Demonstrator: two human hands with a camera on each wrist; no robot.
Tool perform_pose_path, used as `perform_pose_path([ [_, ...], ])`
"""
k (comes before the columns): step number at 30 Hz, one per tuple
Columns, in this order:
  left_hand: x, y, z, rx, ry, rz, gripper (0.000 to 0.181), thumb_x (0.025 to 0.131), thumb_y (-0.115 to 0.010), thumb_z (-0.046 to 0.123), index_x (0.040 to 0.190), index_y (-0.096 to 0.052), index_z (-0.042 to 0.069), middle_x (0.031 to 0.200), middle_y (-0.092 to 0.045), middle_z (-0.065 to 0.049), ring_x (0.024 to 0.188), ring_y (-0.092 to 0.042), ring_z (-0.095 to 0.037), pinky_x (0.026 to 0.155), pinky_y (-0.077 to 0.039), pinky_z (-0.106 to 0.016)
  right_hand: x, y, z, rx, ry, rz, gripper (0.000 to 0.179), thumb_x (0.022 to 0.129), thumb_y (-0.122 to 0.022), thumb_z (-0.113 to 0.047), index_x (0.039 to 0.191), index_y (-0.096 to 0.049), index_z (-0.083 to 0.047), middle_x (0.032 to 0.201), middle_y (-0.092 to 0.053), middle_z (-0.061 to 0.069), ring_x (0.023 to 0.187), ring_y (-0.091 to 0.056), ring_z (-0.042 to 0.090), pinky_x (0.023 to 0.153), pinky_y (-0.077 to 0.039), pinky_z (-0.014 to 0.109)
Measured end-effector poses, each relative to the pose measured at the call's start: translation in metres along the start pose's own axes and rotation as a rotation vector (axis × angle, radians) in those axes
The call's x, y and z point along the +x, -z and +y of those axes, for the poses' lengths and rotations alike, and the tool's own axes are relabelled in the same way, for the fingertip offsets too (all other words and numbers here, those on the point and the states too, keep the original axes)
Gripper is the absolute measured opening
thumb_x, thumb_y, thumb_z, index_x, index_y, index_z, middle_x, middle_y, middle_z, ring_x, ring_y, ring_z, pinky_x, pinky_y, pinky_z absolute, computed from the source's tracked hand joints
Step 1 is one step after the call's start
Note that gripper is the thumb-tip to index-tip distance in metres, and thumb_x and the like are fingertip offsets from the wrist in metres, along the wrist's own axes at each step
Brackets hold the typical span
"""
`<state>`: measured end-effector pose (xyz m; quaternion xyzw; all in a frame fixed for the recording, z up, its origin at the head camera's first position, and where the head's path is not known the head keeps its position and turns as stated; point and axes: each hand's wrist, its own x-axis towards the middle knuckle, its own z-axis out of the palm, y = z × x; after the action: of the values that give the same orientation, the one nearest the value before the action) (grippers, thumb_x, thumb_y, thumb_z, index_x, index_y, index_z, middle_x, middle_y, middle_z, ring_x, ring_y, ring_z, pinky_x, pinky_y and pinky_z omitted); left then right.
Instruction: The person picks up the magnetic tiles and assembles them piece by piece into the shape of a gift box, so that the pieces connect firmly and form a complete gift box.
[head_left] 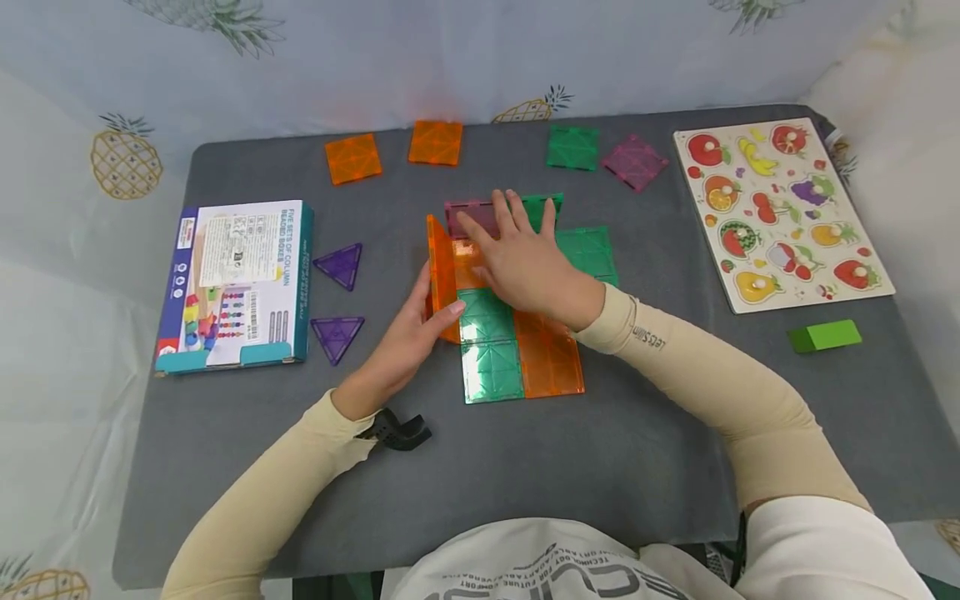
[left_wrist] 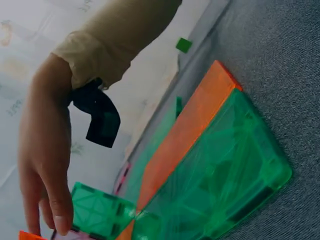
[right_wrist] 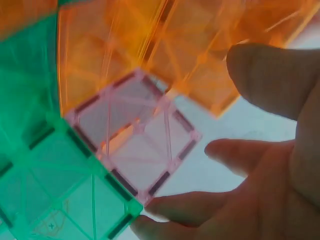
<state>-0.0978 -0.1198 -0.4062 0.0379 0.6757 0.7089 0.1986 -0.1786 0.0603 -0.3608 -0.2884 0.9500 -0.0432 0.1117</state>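
Translucent magnetic tiles form a structure in mid-table. Flat green tiles (head_left: 491, 371) and an orange tile (head_left: 553, 371) make up its near part. Along the left side an orange tile wall (head_left: 441, 267) stands upright, and my left hand (head_left: 397, 346) pinches it, thumb on the near edge and fingers outside. At the back stand a pink tile (right_wrist: 142, 142) and a green tile (right_wrist: 60, 185), side by side. My right hand (head_left: 528, 267) reaches over the structure with fingers spread, fingertips at the corner where those two meet. Its palm hides part of the base.
Loose orange tiles (head_left: 353, 159), a green tile (head_left: 572, 148) and a purple-pink tile (head_left: 635, 162) lie along the back. Purple triangles (head_left: 341, 266) lie beside a boxed toy (head_left: 232, 283) at left. A fruit puzzle board (head_left: 783, 212) and green block (head_left: 824, 336) occupy the right.
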Motion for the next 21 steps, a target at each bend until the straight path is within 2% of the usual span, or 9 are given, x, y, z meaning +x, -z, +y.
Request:
perform_pose_path([
  [5, 0.005, -0.004, -0.009, 0.072, 0.036, 0.024, 0.083, 0.099, -0.052, 0.023, 0.155, 0.009, 0.018, 0.162, 0.005, -0.002, 0.149, -0.003, -0.019, 0.119, -0.018, -0.045, -0.016, -0.009, 0.002, 0.051, 0.027, 0.038, 0.073, 0.097, -0.053, -0.043, 0.156, -0.014, -0.027, 0.16, 0.0, 0.021, 0.149, 0.004, 0.037, 0.108, -0.003, 0.074],
  [8, 0.006, -0.006, -0.016, 0.073, 0.043, 0.033, 0.084, 0.099, -0.052, 0.023, 0.155, 0.011, 0.015, 0.162, 0.004, -0.002, 0.149, -0.002, -0.018, 0.119, -0.017, -0.043, -0.031, -0.009, 0.016, 0.097, -0.017, 0.085, 0.074, 0.096, -0.053, -0.044, 0.156, -0.015, -0.024, 0.16, -0.003, 0.021, 0.149, 0.003, 0.037, 0.109, -0.005, 0.072],
  [10, 0.006, -0.007, -0.019, 0.059, 0.042, 0.034, 0.084, 0.099, -0.053, 0.022, 0.155, 0.01, 0.015, 0.162, 0.003, -0.001, 0.149, -0.004, -0.017, 0.119, -0.017, -0.042, -0.044, -0.008, 0.031, 0.084, -0.096, 0.12, 0.073, 0.097, -0.053, -0.043, 0.155, -0.018, -0.018, 0.157, -0.016, 0.026, 0.147, -0.008, 0.041, 0.11, -0.012, 0.07],
  [12, 0.005, -0.008, -0.022, 0.032, 0.032, 0.022, 0.084, 0.099, -0.053, 0.021, 0.154, 0.011, 0.015, 0.162, 0.003, 0.0, 0.149, -0.005, -0.016, 0.119, -0.019, -0.042, -0.058, -0.009, 0.048, 0.042, -0.201, 0.117, 0.072, 0.097, -0.053, -0.043, 0.153, -0.023, -0.01, 0.141, -0.042, 0.03, 0.136, -0.033, 0.045, 0.105, -0.026, 0.067],
  [13, 0.004, -0.008, -0.023, 0.024, 0.023, 0.015, 0.084, 0.1, -0.052, 0.021, 0.154, 0.011, 0.015, 0.162, 0.004, 0.001, 0.149, -0.004, -0.015, 0.118, -0.019, -0.042, -0.066, -0.011, 0.057, 0.024, -0.245, 0.092, 0.072, 0.097, -0.052, -0.043, 0.152, -0.025, -0.007, 0.127, -0.054, 0.031, 0.125, -0.045, 0.046, 0.099, -0.034, 0.065],
  [15, 0.003, -0.008, -0.024, -0.005, 0.01, -0.003, 0.083, 0.1, -0.052, 0.02, 0.155, 0.01, 0.017, 0.162, 0.004, 0.003, 0.149, -0.006, -0.015, 0.118, -0.022, -0.042, -0.079, -0.019, 0.072, 0.004, -0.29, 0.015, 0.071, 0.097, -0.052, -0.043, 0.15, -0.028, -0.001, 0.113, -0.06, 0.032, 0.108, -0.055, 0.047, 0.088, -0.043, 0.062],
  [17, 0.003, -0.008, -0.025, -0.023, -0.013, -0.019, 0.082, 0.1, -0.051, 0.02, 0.155, 0.009, 0.018, 0.162, 0.005, 0.003, 0.149, -0.007, -0.015, 0.117, -0.022, -0.043, -0.089, -0.03, 0.081, 0.034, -0.294, -0.052, 0.072, 0.097, -0.052, -0.043, 0.149, -0.029, 0.0, 0.109, -0.06, 0.033, 0.103, -0.056, 0.048, 0.081, -0.045, 0.062],
  [19, 0.003, -0.009, -0.026, -0.035, -0.032, -0.026, 0.08, 0.1, -0.051, 0.019, 0.155, 0.008, 0.019, 0.163, 0.005, 0.002, 0.149, -0.008, -0.016, 0.118, -0.021, -0.043, -0.095, -0.042, 0.086, 0.11, -0.26, -0.069, 0.071, 0.098, -0.052, -0.042, 0.15, -0.028, -0.002, 0.127, -0.05, 0.036, 0.114, -0.049, 0.051, 0.085, -0.043, 0.065],
  [21, 0.003, -0.009, -0.027, -0.044, -0.048, -0.029, 0.079, 0.1, -0.05, 0.02, 0.155, 0.007, 0.02, 0.163, 0.004, 0.001, 0.149, -0.01, -0.017, 0.118, -0.021, -0.044, -0.097, -0.052, 0.086, 0.185, -0.24, -0.033, 0.07, 0.097, -0.052, -0.043, 0.151, -0.028, -0.004, 0.139, -0.038, 0.037, 0.127, -0.036, 0.053, 0.094, -0.035, 0.069],
])
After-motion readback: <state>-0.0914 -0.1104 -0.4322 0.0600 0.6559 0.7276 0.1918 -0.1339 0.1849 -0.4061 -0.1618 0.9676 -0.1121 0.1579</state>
